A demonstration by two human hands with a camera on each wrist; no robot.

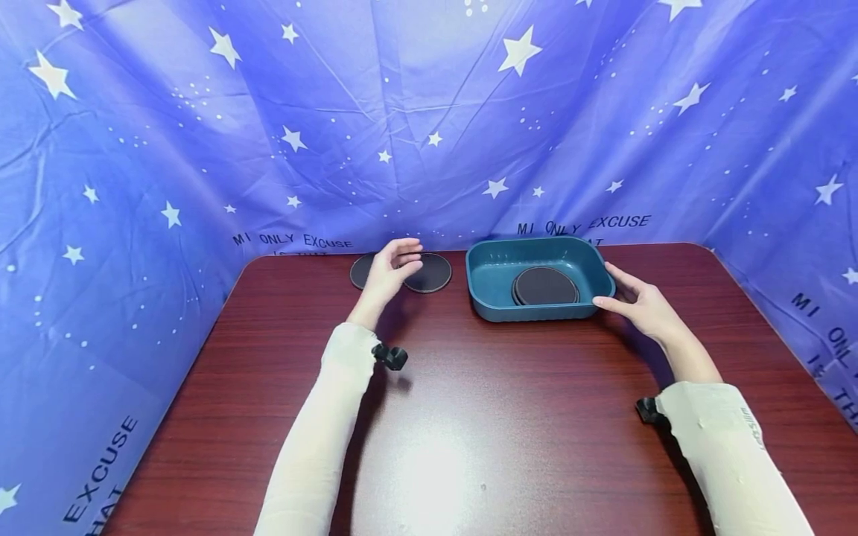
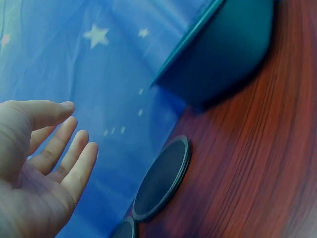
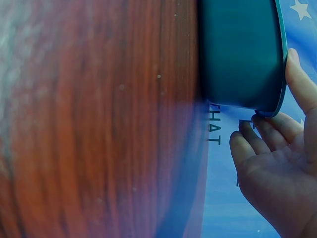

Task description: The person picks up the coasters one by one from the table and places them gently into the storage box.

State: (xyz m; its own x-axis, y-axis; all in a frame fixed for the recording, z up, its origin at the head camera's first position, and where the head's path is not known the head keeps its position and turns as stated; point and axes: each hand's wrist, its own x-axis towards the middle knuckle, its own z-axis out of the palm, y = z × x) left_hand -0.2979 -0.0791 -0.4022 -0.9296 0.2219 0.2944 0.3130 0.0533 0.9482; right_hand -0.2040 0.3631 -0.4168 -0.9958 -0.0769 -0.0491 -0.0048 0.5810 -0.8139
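A teal rectangular plastic bin [image 1: 536,314] stands near the far edge of the table. Inside it lies a small stack of round dark coasters [image 1: 546,286]. My right hand [image 1: 640,305] holds the bin's right end, thumb at the rim and fingers against the end's outer side; the right wrist view shows the fingertips under the rim. To the left of the bin, my left hand [image 1: 390,272] hovers over two more round dark coasters, its fingers loosely bent and nothing between them. One coaster [image 1: 430,274] shows mostly; the other coaster [image 1: 360,271] is partly hidden behind the hand.
The reddish-brown wooden table [image 1: 469,417] carries a bright glare patch near its front. A blue curtain [image 1: 415,112] with white stars hangs right behind the table's far edge and along both sides. Each wrist wears a small black mount [image 1: 390,356].
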